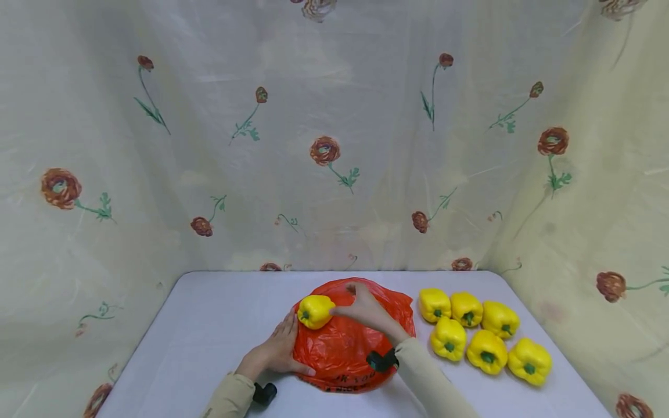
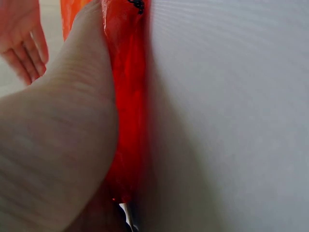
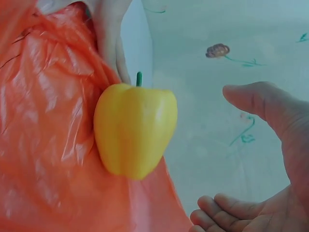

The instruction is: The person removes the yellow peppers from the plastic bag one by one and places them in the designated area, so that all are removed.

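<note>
A red plastic bag (image 1: 360, 348) with dark lettering lies on the table, crinkled. On its upper left part rests a yellow bell pepper (image 1: 316, 310) with a green stem, standing out in the right wrist view against the bag. My left hand (image 1: 282, 347) lies along the bag's left side, fingers straight and thumb spread toward its lower edge. Over the bag, my right hand (image 1: 364, 306) has thumb and fingers spread wide. The right wrist view shows a gap between the right thumb (image 3: 256, 99) and the pepper, with nothing in the hand.
Several more yellow bell peppers (image 1: 487, 352) sit in two rows on the right of the white table (image 1: 209, 325). A flower-patterned cloth (image 1: 334, 203) hangs behind the table and along both sides.
</note>
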`<state>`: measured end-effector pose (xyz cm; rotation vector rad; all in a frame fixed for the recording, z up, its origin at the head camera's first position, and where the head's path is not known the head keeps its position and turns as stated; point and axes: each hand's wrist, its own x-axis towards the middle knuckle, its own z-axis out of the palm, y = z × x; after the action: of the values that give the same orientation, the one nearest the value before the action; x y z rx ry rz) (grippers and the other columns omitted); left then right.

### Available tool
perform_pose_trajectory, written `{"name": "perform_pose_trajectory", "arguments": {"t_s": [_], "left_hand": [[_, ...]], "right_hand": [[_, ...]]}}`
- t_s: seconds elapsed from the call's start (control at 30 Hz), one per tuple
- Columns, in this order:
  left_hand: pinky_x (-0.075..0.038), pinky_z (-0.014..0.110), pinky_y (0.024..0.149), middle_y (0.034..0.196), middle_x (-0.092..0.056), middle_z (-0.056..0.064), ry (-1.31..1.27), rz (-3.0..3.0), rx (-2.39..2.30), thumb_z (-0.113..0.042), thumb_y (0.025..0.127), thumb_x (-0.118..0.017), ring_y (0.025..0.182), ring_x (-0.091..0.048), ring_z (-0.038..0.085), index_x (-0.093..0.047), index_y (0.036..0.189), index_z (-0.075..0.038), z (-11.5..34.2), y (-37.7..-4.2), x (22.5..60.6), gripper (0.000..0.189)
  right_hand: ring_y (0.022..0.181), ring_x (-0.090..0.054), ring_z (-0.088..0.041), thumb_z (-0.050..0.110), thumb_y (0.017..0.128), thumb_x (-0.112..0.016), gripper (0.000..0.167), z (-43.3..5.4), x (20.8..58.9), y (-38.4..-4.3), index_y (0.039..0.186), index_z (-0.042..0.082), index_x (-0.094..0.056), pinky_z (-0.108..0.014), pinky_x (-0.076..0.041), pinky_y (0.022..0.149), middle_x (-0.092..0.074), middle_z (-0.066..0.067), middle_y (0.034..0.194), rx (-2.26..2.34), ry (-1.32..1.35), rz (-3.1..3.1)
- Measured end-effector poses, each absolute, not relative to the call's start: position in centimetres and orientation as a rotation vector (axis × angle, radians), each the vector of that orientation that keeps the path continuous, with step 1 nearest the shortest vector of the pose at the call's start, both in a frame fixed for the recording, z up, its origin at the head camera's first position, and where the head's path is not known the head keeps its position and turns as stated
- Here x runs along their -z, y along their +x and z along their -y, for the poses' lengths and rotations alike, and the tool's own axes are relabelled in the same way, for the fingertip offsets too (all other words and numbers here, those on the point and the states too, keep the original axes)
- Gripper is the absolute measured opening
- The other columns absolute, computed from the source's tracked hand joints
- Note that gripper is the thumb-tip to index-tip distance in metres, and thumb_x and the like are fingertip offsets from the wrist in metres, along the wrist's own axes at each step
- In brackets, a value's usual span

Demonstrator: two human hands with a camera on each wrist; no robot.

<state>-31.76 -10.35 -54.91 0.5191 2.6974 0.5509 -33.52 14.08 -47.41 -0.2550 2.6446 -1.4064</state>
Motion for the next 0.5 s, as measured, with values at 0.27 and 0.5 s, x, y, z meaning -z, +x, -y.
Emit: {"name": "perform_pose_trajectory", "arguments": {"t_s": [0.27, 0.5], "left_hand": [[-0.018, 0.053, 0.119, 0.162, 0.000, 0.020, 0.475, -2.702, -0.540, -0.069, 0.065, -0.075, 0.148, -0.010, 0.037, -0.007, 0.154, 0.001, 10.2, -31.7, 55.0, 0.131], [-0.019, 0.053, 0.119, 0.162, -0.002, 0.020, 0.483, -2.710, -0.518, -0.068, 0.065, -0.075, 0.148, -0.011, 0.036, -0.008, 0.153, 0.001, 10.2, -31.8, 54.9, 0.131]], "right_hand": [[0.122, -0.051, -0.034, 0.049, 0.077, -0.077, 0.086, -12.0, 47.3, -34.6, 0.138, 0.001, -0.041, -0.056, -0.045, 0.101, -0.048, -0.020, 0.140, 1.309, -0.185, -2.641], [0.116, -0.051, -0.034, 0.050, 0.075, -0.078, 0.092, -10.6, 48.3, -35.4, 0.139, -0.003, -0.038, -0.056, -0.045, 0.100, -0.047, -0.021, 0.138, 1.282, -0.169, -2.593]]}}
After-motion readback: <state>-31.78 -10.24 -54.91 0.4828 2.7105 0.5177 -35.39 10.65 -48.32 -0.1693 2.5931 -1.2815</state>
